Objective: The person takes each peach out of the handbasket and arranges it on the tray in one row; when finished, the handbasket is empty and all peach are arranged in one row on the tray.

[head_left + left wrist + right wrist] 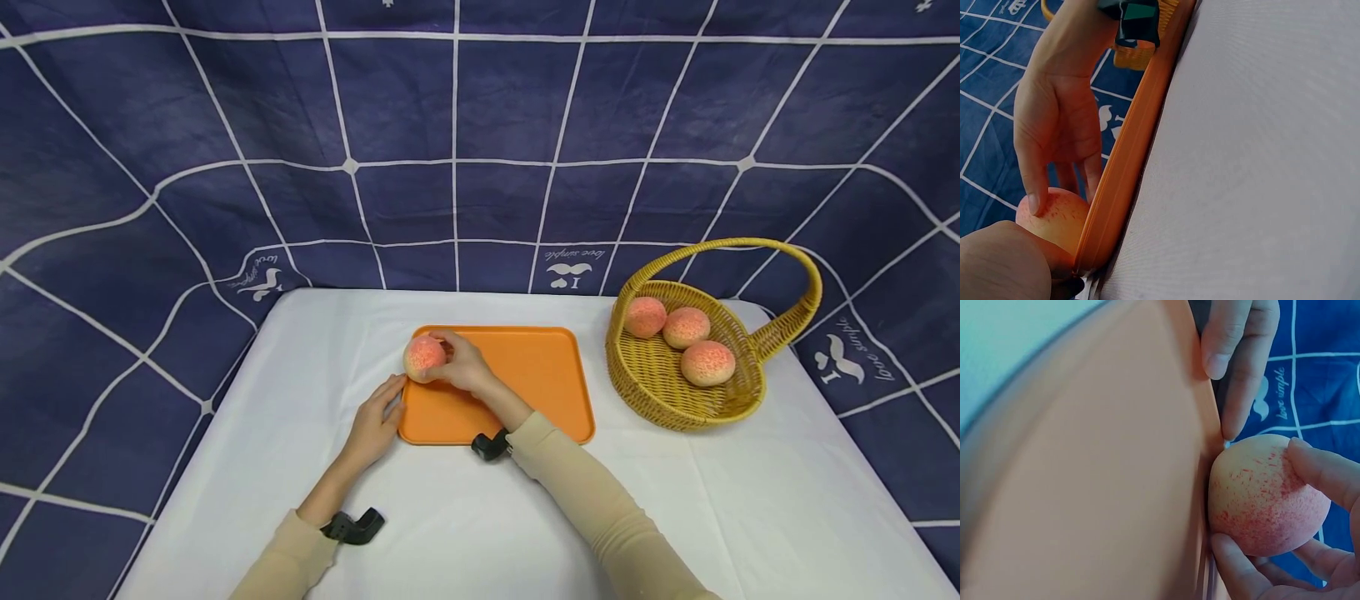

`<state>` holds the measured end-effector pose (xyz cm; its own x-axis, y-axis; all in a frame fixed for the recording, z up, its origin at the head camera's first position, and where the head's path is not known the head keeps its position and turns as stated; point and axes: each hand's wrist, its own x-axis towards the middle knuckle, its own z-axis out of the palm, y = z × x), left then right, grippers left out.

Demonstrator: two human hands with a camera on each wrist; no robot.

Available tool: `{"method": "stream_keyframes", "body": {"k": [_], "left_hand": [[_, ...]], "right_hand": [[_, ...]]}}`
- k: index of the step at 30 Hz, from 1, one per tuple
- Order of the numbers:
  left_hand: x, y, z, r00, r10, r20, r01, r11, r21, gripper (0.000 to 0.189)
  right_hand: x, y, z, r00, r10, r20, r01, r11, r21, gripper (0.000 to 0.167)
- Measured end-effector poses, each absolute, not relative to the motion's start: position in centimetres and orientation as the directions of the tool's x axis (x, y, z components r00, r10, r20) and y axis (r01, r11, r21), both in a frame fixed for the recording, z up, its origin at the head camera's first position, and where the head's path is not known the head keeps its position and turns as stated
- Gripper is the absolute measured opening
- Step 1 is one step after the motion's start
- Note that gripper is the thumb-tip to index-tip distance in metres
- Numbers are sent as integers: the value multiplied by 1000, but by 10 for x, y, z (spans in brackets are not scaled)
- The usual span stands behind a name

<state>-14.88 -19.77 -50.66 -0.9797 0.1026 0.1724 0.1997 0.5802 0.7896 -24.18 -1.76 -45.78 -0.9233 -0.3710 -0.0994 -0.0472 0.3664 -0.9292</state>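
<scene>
A pink-and-cream peach [424,358] is at the far left corner of an orange tray [525,375]. My right hand [467,365] holds this peach, its thumb and fingers spread around the fruit, as the right wrist view also shows the peach [1266,500] between them. By the tray's left edge lies my left hand [372,423], fingers extended and touching the rim near the peach. The right wrist view has the left hand's thumb and a finger [1244,387] along that edge. Part of the left hand [1007,262] covers the peach's lower side in the left wrist view.
A yellow woven basket [626,379] with a tall handle stands right of the tray. Inside it are three more peaches [708,363]. A white cloth [480,517] covers the table, and a blue checked cloth [495,200] hangs behind and at the sides.
</scene>
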Motion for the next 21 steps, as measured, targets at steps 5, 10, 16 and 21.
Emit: {"method": "stream_keyframes", "body": {"k": [5, 10, 16, 21], "left_hand": [[-149, -198, -507, -982, 106, 159, 191, 583, 790, 47], [-149, -197, -507, -981, 105, 161, 192, 585, 788, 47], [-149, -197, -508, -981, 105, 161, 192, 587, 786, 47], [-150, -198, -509, -981, 103, 165, 194, 593, 781, 47]], "right_hand": [[-240, -18, -458, -925, -364, -109, -37, 372, -927, 73], [-239, -17, -457, -923, -361, -131, -15, 374, -927, 76], [-236, -11, -450, -927, -344, -146, 7, 374, -928, 76], [-228, 5, -435, -930, -346, -123, -12, 363, -932, 75]]}}
